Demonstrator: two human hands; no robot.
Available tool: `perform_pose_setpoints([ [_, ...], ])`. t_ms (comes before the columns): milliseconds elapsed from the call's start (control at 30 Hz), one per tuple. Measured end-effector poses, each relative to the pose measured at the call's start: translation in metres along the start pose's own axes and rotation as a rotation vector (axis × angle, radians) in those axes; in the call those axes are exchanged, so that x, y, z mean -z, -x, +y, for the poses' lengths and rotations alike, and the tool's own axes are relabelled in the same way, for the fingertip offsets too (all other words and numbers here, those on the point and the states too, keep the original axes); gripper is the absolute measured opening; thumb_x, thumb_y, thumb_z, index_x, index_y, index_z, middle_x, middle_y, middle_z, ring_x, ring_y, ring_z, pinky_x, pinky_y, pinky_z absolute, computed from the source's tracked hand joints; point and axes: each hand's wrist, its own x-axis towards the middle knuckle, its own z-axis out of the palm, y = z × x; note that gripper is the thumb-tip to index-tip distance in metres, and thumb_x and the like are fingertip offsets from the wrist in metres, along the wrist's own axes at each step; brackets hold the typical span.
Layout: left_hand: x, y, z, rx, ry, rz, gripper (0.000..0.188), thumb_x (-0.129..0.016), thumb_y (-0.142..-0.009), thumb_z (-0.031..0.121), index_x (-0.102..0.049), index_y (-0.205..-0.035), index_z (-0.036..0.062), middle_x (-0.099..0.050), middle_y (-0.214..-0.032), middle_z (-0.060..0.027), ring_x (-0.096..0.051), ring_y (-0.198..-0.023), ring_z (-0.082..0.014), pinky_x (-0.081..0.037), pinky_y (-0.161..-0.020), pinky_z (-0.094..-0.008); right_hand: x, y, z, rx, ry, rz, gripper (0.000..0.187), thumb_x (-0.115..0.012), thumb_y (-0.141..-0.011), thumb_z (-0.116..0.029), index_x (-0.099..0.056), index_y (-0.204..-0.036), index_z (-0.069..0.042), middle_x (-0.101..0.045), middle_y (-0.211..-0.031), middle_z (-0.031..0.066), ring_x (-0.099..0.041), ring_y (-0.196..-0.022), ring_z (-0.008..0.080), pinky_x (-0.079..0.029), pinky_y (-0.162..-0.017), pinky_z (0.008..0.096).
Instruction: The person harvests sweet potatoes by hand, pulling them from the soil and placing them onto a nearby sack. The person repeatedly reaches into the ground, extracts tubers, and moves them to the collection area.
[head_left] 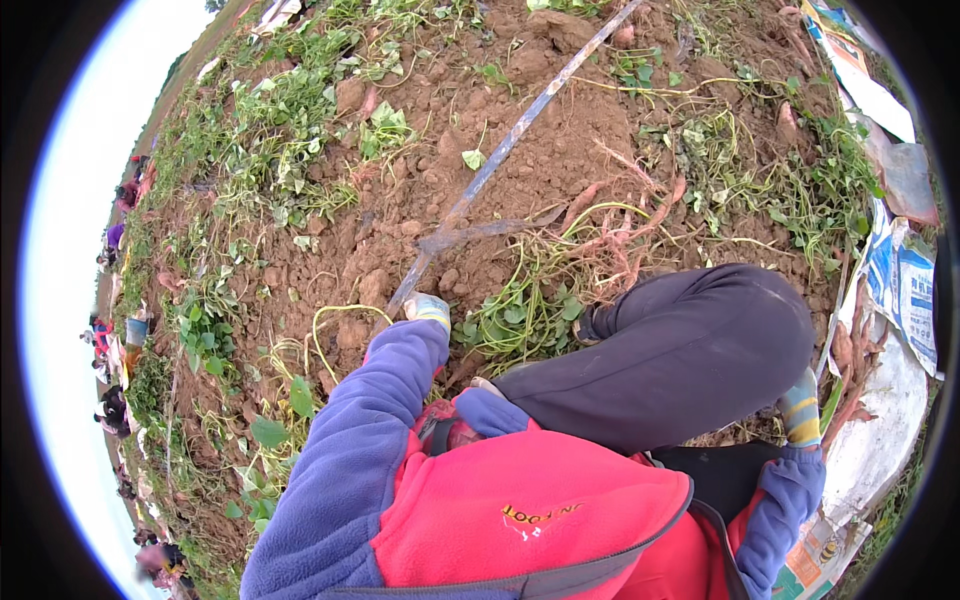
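My left hand (428,310), in a white glove with yellow and blue stripes, is low over the brown soil beside the lower end of a long, flat grey-blue strip (510,140). Its fingers are hidden, so I cannot tell whether it grips anything. Just right of it lies a clump of green vines (515,315). Reddish, sweet-potato-like roots (625,245) lie beyond my bent leg. My right hand (800,410), in a similar striped glove, is down beside my knee; its fingers are out of sight. Near it, more long reddish roots (848,375) lie by a white sheet.
My dark-trousered leg (670,350) is folded between my hands. White sheeting (880,430) and printed sacks (900,290) line the right side. Leafy vines (270,130) cover the ground at the left. Several people (115,405) are far off at the left edge.
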Motion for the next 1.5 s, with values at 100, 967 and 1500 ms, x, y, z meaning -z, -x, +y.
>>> perform_pose_setpoints([
  [100, -0.014, -0.016, 0.005, 0.085, 0.107, 0.031, 0.028, -0.061, -0.086, 0.018, -0.071, -0.112, 0.0164, -0.067, -0.117, -0.0066, -0.063, -0.109, -0.0263, -0.052, -0.081, -0.0450, 0.002, 0.010, -0.026, -0.035, -0.054, -0.018, 0.041, -0.061, -0.086, -0.018, -0.056, -0.120, 0.005, -0.065, -0.105, 0.0087, -0.059, -0.096, 0.0143, -0.048, -0.083, 0.0281],
  [967, -0.037, 0.081, -0.035, 0.095, 0.762, 0.080, 0.070, -0.070, -0.069, 0.054, -0.062, -0.112, 0.0004, -0.066, -0.108, -0.0225, -0.063, -0.103, -0.0345, -0.049, -0.088, -0.0407, 0.004, -0.013, 0.052, 0.434, 0.949, -0.076, 0.020, -0.060, -0.081, -0.012, -0.063, -0.099, -0.003, -0.067, -0.095, 0.0132, -0.063, -0.087, 0.0323, -0.050, -0.072, 0.0383],
  [1500, -0.049, 0.085, -0.024, 0.083, 1.036, 0.670, 0.032, -0.074, -0.069, 0.019, -0.070, -0.096, 0.0033, -0.070, -0.081, -0.0144, -0.068, -0.077, -0.0253, -0.051, -0.073, -0.0340, -0.020, 0.041, -0.122, 0.113, -0.113, -0.144, 0.027, -0.047, -0.085, -0.003, -0.056, -0.108, 0.006, -0.060, -0.078, 0.0057, -0.052, -0.071, 0.0085, -0.045, -0.064, 0.0251],
])
